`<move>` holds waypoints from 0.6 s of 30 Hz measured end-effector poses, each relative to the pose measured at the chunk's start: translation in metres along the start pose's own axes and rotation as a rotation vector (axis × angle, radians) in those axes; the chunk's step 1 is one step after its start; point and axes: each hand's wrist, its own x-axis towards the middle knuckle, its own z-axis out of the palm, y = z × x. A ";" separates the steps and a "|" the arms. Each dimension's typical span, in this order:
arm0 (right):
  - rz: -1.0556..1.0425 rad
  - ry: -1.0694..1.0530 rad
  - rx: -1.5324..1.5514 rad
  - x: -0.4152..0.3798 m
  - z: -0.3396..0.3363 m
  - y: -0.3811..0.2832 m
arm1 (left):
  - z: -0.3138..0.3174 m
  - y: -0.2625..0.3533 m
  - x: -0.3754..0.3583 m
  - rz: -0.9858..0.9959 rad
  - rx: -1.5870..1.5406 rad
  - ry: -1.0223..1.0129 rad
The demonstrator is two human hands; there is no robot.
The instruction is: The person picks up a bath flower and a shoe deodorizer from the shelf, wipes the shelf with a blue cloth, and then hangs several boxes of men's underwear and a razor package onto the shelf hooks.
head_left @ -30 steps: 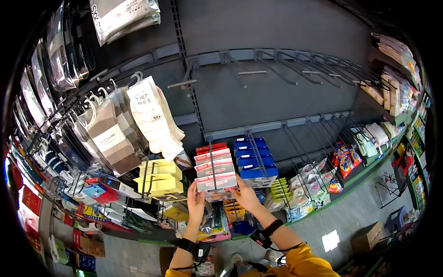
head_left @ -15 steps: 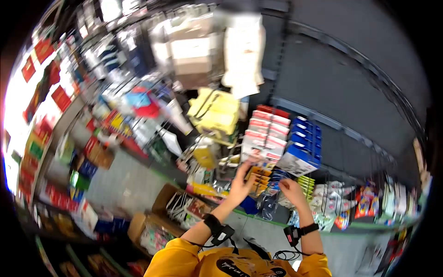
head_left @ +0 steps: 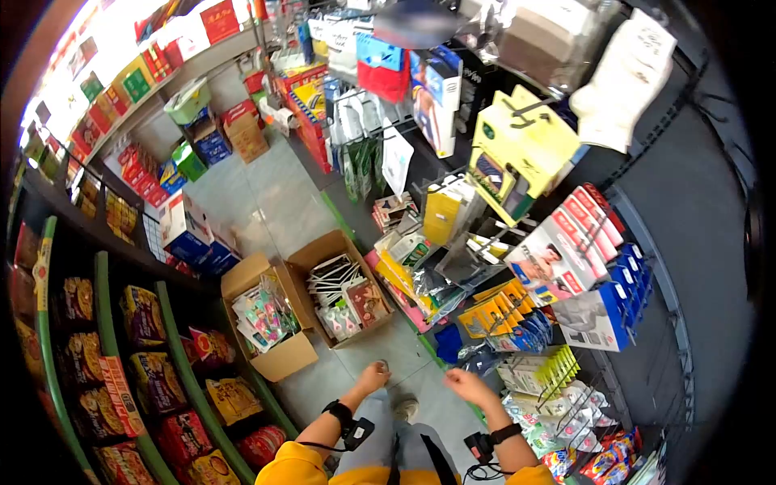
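My left hand hangs in the air over the floor, fingers loosely curled, with nothing visible in it. It is nearest to the cardboard box of packaged goods beyond it. My right hand is also in mid-air, loosely bent with fingers a little apart and nothing seen between them. Close by on the rack hang dark blue packets, orange-yellow packets and blue blister packs. Neither hand touches the goods.
Another open carton with small packets stands beside the first. Shelves of bagged noodles line the left. Hooks on the right hold white-red packs, blue boxes, yellow cards and white socks. Tiled floor runs between.
Both hands have come away from the hanging packets and lowered over the floor. The view has swung left and down, bringing the cartons and noodle shelves closer to the middle.
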 end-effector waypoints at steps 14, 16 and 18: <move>0.206 -0.100 0.194 0.123 0.098 0.063 | -0.022 -0.143 0.151 -0.124 0.715 0.282; 0.224 -0.105 0.228 0.138 0.109 0.082 | -0.016 -0.158 0.182 -0.089 0.743 0.271; 0.238 -0.101 0.232 0.149 0.117 0.099 | -0.012 -0.166 0.206 -0.004 0.778 0.258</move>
